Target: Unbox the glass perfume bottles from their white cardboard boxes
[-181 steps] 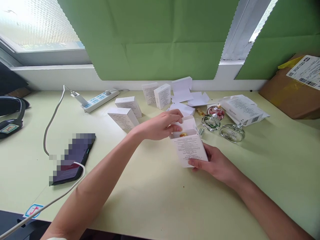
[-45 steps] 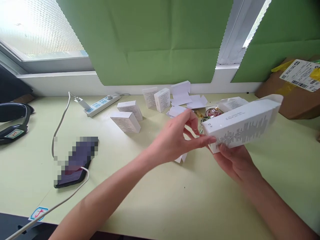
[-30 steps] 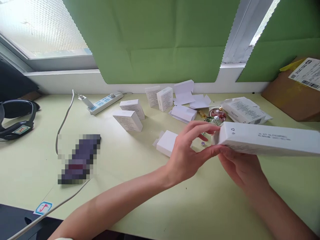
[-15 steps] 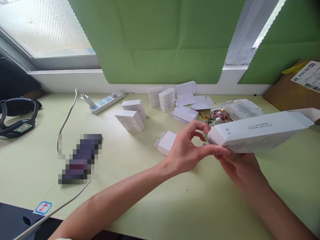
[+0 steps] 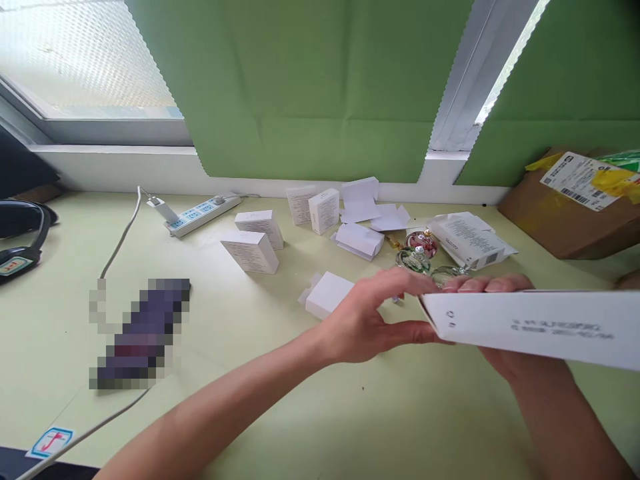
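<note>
A long white carton (image 5: pixel 540 331) with small print is held in the air above the right of the table. My left hand (image 5: pixel 365 317) pinches its left end, thumb below and fingers above. My right hand (image 5: pixel 535 380) wraps around it from beneath, with its fingertips showing over the far edge. Just behind the carton lie a pink round glass piece (image 5: pixel 423 244), a green glass piece (image 5: pixel 413 260) and a clear one, partly hidden by my fingers. Near my left wrist lies a small white box (image 5: pixel 330 295) with its flap out.
Small white boxes (image 5: pixel 250 252) stand in the middle, with flattened white cartons (image 5: pixel 358 240) behind. An opened white box (image 5: pixel 470 240) and a brown cardboard box (image 5: pixel 570 213) are at right. A power strip (image 5: pixel 203 215), cable, pixelated dark object (image 5: pixel 145 333) and black headset (image 5: pixel 25 247) occupy the left.
The carton has come closer and turned, its printed narrow side now facing me. My right fingers now show over its far edge. The camera view has shifted right.
</note>
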A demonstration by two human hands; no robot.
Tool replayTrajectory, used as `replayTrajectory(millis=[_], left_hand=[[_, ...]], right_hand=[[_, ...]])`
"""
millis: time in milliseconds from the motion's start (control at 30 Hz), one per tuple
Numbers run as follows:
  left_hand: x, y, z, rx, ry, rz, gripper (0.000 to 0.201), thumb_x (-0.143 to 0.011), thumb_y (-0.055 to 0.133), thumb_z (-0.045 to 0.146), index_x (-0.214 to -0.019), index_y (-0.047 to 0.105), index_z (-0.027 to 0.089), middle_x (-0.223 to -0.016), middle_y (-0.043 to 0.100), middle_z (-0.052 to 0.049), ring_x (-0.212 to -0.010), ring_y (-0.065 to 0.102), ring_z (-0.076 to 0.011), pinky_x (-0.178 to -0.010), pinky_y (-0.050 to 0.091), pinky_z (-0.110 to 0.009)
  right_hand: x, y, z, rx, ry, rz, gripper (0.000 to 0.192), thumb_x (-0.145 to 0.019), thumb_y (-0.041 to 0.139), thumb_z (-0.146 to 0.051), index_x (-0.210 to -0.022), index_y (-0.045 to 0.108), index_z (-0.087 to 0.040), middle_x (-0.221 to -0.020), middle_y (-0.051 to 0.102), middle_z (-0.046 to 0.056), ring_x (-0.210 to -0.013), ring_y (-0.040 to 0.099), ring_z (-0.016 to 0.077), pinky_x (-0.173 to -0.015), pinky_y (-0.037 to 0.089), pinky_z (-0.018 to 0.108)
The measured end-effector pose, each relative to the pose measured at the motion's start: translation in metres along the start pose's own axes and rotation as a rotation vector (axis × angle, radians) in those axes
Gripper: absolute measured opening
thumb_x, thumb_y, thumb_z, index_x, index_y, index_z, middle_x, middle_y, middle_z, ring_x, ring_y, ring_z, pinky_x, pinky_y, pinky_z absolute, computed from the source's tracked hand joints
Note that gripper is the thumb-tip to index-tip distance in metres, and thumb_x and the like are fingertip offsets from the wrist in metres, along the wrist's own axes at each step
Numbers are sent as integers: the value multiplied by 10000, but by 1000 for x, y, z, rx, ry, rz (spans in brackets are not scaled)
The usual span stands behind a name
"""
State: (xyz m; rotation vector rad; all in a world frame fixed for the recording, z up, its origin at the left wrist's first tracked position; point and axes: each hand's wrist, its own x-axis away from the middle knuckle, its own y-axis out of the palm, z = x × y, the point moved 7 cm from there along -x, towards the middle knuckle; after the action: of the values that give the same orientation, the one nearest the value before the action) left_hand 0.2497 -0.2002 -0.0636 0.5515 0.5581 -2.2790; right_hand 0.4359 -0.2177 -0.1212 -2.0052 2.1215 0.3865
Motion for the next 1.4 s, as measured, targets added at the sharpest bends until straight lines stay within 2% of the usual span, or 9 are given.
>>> replayTrajectory(millis=[133, 267, 433, 667, 800, 967, 1033, 1267, 1400], left_hand=[[-1, 5, 4, -103, -8, -78, 251, -916, 623, 311, -1159, 611, 254, -1102, 652, -74, -1042, 579, -199, -947, 486, -388], [-3, 4, 6, -73, -76, -102, 351, -885, 656, 356, -1224, 618, 275, -1040, 581, -77, -979, 582, -188, -877, 526, -348], [2, -7, 8, -180, -223, -511, 438, -904, 624, 344, -1335, 557, 314, -1153, 602, -68, -1057, 598, -191, -880, 497, -310], [29, -75, -61, -819, -648, -700, 1062, -578, 840, 386, -1499, 316, 321, -1532, 328, -97, -1393, 283, -378, -1113, 271, -533], [38, -71, -83, -848, -696, -757, 1037, -580, 787, 407, -1495, 302, 356, -1501, 368, -83, -1319, 354, -378, -1036, 358, -517], [36, -73, -76, -729, -728, -731, 853, -673, 706, 471, -1453, 377, 375, -1417, 481, -57, -1184, 516, -312, -877, 451, -374], [34, -84, -70, -645, -791, -662, 840, -702, 689, 550, -1459, 372, 370, -1407, 510, -49, -1141, 567, -275, -807, 459, -314], [20, -113, -68, -620, -662, -382, 527, -908, 480, 578, -1342, 519, 281, -1333, 588, -62, -1024, 604, -202, -827, 444, -303], [13, -112, -82, -790, -443, -168, 434, -1010, 329, 418, -1335, 518, 200, -1309, 551, -110, -1151, 540, -228, -950, 433, -351]], right_hand=[[-4, -2, -6, -148, 7, 18, 122, -745, 728, -509, -814, 671, -426, -859, 709, -12, -954, 673, 299, -928, 507, 524], [-2, -24, -14, -99, 125, 308, 340, -510, 903, -239, -731, 668, -348, -851, 711, 5, -892, 674, 316, -671, 555, 478], [-31, -92, -49, -22, -45, 544, 68, -736, 764, -270, -738, 699, -253, -1216, 694, 69, -1072, 646, 229, -507, 407, 290], [-96, -156, -27, 573, 488, 487, 287, -796, 695, -390, -842, 734, -109, -1135, 702, 202, -1144, 612, 298, -741, 439, 420], [-76, -105, -67, 869, 135, 558, 411, -806, 666, -481, -1119, 688, -216, -1285, 640, 124, -1219, 551, 256, -900, 386, 450], [-15, 66, -29, 862, -82, -521, 609, -788, 729, -469, -1351, 509, -401, -1502, 437, 12, -1395, 377, 303, -1125, 348, 481], [1, 99, -4, 823, -49, -679, 634, -850, 667, -459, -1428, 412, -418, -1543, 375, -2, -1424, 337, 290, -1132, 356, 486], [-9, 108, -9, 820, -266, -238, 487, -899, 624, -397, -1346, 452, -315, -1330, 515, 95, -1289, 474, 286, -1081, 400, 479], [5, 138, 8, 963, -301, -532, 430, -894, 625, -321, -1303, 501, -270, -1353, 550, 114, -1272, 491, 313, -1035, 433, 505]])
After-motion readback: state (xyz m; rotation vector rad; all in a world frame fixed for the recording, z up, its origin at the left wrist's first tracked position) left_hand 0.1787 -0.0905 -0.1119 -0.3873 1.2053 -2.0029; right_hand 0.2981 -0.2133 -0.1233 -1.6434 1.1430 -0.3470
